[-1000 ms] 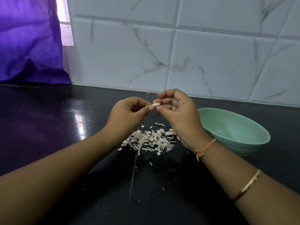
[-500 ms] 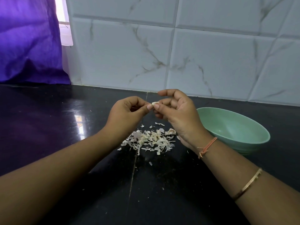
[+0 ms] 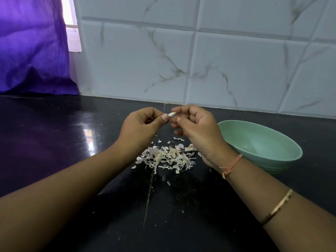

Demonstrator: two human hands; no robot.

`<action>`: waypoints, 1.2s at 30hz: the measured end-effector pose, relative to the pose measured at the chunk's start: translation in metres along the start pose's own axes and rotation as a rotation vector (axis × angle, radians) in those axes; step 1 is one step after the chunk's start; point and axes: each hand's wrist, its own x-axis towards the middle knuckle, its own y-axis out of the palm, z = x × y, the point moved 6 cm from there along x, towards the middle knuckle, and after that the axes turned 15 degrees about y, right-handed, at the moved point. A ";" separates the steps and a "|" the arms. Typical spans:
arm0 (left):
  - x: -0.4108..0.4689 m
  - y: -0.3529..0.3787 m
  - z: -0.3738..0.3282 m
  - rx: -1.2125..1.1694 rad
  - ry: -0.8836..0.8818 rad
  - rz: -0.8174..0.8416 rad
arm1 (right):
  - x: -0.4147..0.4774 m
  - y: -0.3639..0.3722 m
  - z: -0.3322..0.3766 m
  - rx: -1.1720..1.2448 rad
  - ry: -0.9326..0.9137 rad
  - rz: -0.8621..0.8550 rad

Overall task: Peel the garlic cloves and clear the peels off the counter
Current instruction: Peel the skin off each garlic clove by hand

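At frame centre, the left hand (image 3: 140,128) and right hand (image 3: 196,128) have fingers clamped on one garlic clove (image 3: 172,114), above one peel pile (image 3: 168,157) on the table (image 3: 54,135), beside one green bowl (image 3: 261,151).

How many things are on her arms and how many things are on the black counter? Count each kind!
Orange thread band: 1
Gold bangle: 1
Green bowl: 1
Pile of garlic peels: 1
Garlic clove, held up between both hands: 1
Total: 5

Marble-veined wall tiles (image 3: 227,66), purple curtain (image 3: 31,48)
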 end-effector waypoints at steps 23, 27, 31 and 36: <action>0.002 -0.011 -0.017 0.298 0.181 -0.077 | 0.001 -0.008 -0.004 0.095 0.145 -0.102; 0.002 -0.011 -0.016 0.295 0.160 -0.075 | 0.001 -0.009 -0.005 0.093 0.148 -0.097; 0.002 -0.011 -0.017 0.282 0.167 -0.077 | -0.001 -0.001 -0.008 0.060 0.125 -0.044; 0.002 -0.011 -0.016 0.254 0.162 -0.077 | -0.001 -0.005 -0.004 -0.090 0.064 -0.124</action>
